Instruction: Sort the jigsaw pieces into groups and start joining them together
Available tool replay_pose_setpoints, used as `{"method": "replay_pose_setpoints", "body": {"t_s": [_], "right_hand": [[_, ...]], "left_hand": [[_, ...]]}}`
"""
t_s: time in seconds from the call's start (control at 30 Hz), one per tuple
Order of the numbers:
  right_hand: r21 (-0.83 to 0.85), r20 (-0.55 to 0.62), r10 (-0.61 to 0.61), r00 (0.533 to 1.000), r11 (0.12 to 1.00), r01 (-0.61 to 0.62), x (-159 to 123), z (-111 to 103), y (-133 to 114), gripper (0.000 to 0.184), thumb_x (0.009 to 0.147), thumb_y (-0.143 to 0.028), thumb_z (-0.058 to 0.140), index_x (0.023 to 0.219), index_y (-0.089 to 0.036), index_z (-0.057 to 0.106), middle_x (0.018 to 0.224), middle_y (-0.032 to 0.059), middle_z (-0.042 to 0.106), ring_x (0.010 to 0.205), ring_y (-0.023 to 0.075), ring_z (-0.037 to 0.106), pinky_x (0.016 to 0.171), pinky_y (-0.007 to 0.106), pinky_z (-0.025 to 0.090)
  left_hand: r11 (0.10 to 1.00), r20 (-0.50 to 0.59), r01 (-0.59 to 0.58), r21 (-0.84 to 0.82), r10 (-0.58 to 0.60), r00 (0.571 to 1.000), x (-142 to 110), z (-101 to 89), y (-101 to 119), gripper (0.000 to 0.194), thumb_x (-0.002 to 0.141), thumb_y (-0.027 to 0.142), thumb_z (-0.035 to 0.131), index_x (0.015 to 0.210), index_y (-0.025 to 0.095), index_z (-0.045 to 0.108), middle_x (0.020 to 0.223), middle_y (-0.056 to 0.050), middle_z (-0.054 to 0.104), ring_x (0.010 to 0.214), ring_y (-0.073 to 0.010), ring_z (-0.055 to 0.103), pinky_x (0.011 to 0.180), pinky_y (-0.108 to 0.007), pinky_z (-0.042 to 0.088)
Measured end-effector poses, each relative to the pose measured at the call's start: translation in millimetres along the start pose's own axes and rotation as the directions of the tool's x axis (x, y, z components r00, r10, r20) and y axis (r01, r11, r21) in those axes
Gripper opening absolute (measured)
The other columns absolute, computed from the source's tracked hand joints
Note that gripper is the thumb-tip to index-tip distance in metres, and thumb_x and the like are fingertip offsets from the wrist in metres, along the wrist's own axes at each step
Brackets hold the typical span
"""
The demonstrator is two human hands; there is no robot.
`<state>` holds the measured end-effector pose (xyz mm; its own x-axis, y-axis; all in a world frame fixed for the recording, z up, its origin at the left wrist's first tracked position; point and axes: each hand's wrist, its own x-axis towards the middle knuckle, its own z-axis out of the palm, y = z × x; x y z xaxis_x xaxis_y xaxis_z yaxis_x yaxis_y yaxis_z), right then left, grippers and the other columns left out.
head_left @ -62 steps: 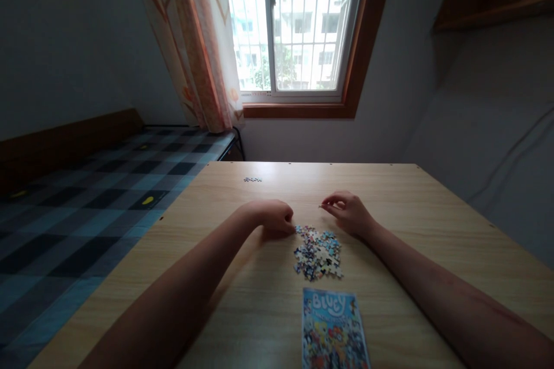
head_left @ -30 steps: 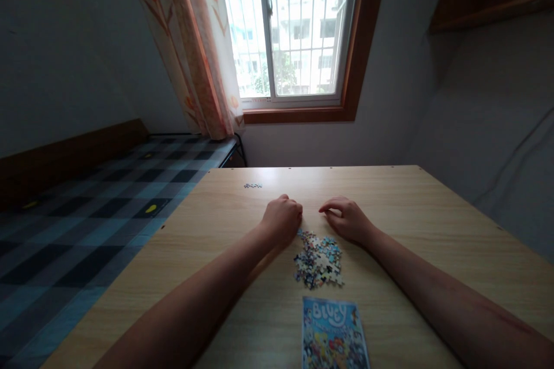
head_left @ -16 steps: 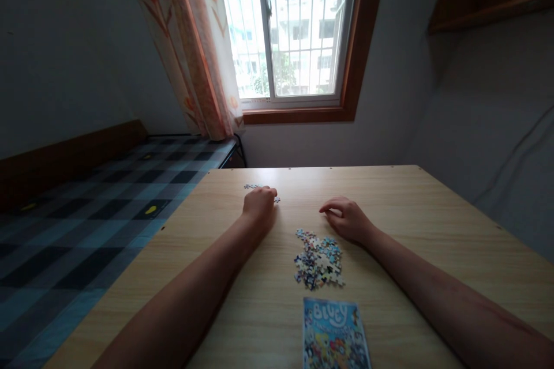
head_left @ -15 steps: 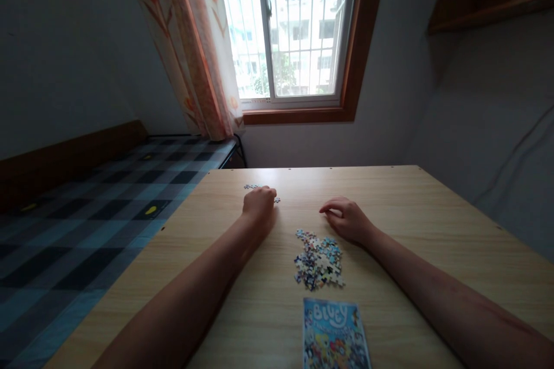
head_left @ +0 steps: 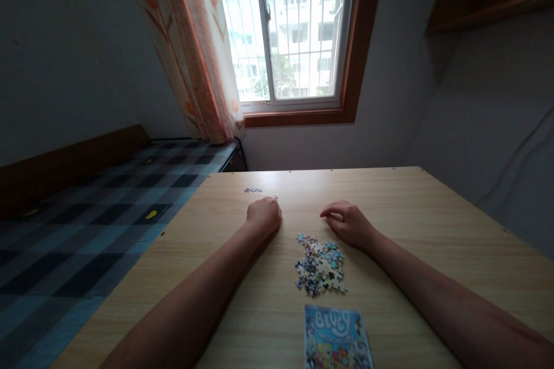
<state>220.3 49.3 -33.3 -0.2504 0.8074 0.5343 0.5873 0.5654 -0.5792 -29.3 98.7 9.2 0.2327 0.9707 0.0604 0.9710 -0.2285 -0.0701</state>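
Lying to the right of the left hand [head_left: 264, 214] and just short of the right hand [head_left: 348, 222], the heap [head_left: 321, 268] of puzzle pieces is spreading across the table [head_left: 424, 213]. The left hand is holding its fingers curled in, knuckles up; a lone piece [head_left: 274, 196] is peeking out just past them, and whether the fingers are gripping it I cannot tell. The right hand is resting with its fingers loosely bent, a small gap showing beside the thumb. Beyond the left hand and slightly to its left, a short row [head_left: 253, 189] of pieces is lying apart. Nearer the body than the heap, between the 2 forearms, the Bluey card [head_left: 337, 334] is lying face up.
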Motion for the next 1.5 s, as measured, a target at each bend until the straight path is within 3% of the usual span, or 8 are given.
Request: {"method": "replay_pose_setpoints", "body": {"t_s": [0.2, 1.07, 1.5], "right_hand": [[-0.004, 0.015, -0.005, 1.000, 1.000, 0.006, 0.3, 1.0, 0.5, 0.020, 0.081, -0.009, 0.059, 0.083, -0.023, 0.075, 0.084, 0.0043, 0.074, 0.083, 0.0203, 0.067, 0.080, 0.035, 0.050], [-0.033, 0.040, -0.025, 0.999, 0.999, 0.026, 0.3, 1.6, 1.6, 0.019, 0.083, -0.012, 0.061, 0.084, -0.023, 0.076, 0.081, 0.0039, 0.074, 0.080, 0.0199, 0.067, 0.078, 0.034, 0.051], [-0.035, 0.043, -0.017, 0.999, 0.999, 0.019, 0.0, 1.7, 1.5, 0.018, 0.083, -0.013, 0.060, 0.084, -0.023, 0.076, 0.081, 0.0039, 0.074, 0.081, 0.0203, 0.067, 0.078, 0.035, 0.051]], "left_hand": [[0.999, -0.060, 0.050, -0.003, -0.050, 0.997, 12.7, 12.7, -16.8, 0.050, 0.098, 0.039, 0.033, 0.135, 0.016, 0.057, 0.119, -0.016, 0.066, 0.104, -0.0280, 0.063, 0.083, -0.036, 0.049], [0.992, -0.043, 0.121, -0.019, -0.122, 0.992, 22.5, 11.9, -23.4, 0.048, 0.098, 0.045, 0.033, 0.128, 0.019, 0.060, 0.119, -0.015, 0.067, 0.106, -0.0279, 0.064, 0.083, -0.036, 0.048], [0.991, -0.066, 0.129, -0.037, -0.131, 0.989, 23.1, 13.9, -24.2, 0.050, 0.098, 0.045, 0.034, 0.133, 0.018, 0.057, 0.121, -0.015, 0.067, 0.107, -0.0271, 0.063, 0.084, -0.035, 0.048]]}}
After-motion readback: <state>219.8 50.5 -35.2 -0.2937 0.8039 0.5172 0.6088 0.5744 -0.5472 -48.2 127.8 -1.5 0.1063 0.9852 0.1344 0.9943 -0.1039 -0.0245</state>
